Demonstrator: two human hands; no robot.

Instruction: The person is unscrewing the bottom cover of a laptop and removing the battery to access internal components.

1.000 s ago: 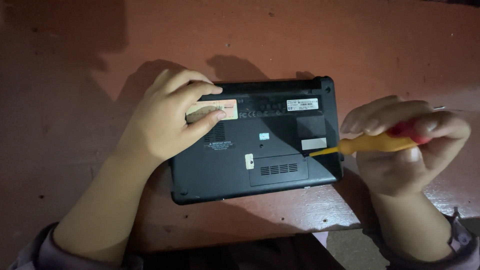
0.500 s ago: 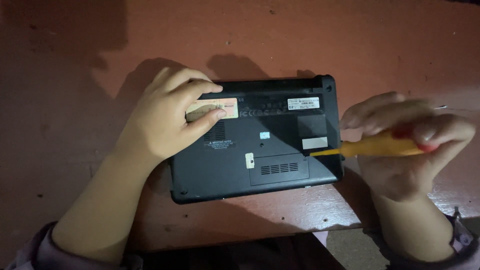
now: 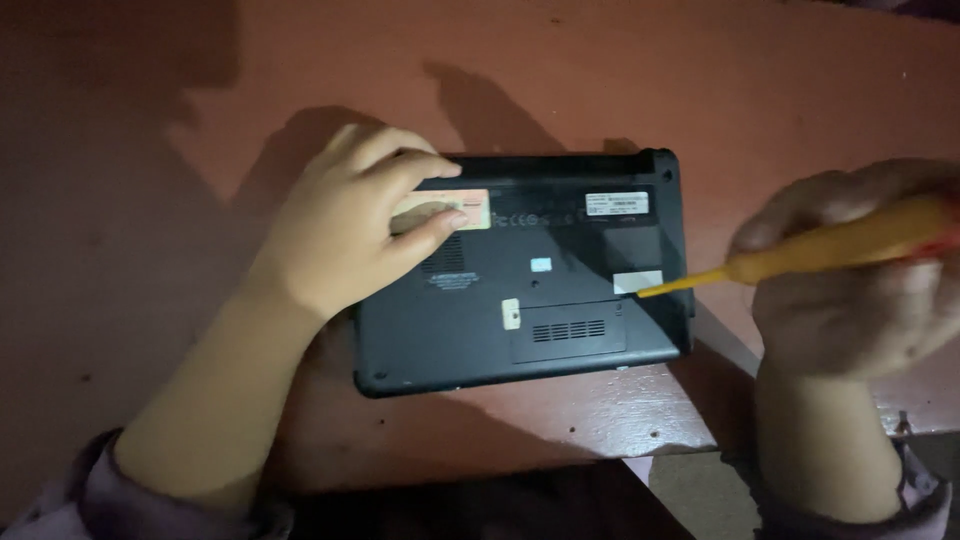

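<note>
A small black laptop (image 3: pixel 560 310) lies bottom side up on a reddish wooden table (image 3: pixel 160 150). My left hand (image 3: pixel 350 225) rests flat on its left part, fingers spread over a pale sticker, holding the laptop down. My right hand (image 3: pixel 860 290) is closed around an orange-handled screwdriver (image 3: pixel 810 250). Its thin orange shaft points left and its tip touches the laptop's underside near the right edge, beside a white label. A vented cover panel (image 3: pixel 568 332) sits near the front edge.
The table's front edge (image 3: pixel 600 420) runs just below the laptop, with worn paint. Dark floor shows under it. The laptop's right front corner reaches close to a gap in the table edge. Strong shadows fall toward the upper left.
The view has shifted slightly. My right hand has tilted, raising the screwdriver's handle end, while the tip stays at the same spot on the laptop. My left hand has stayed put.
</note>
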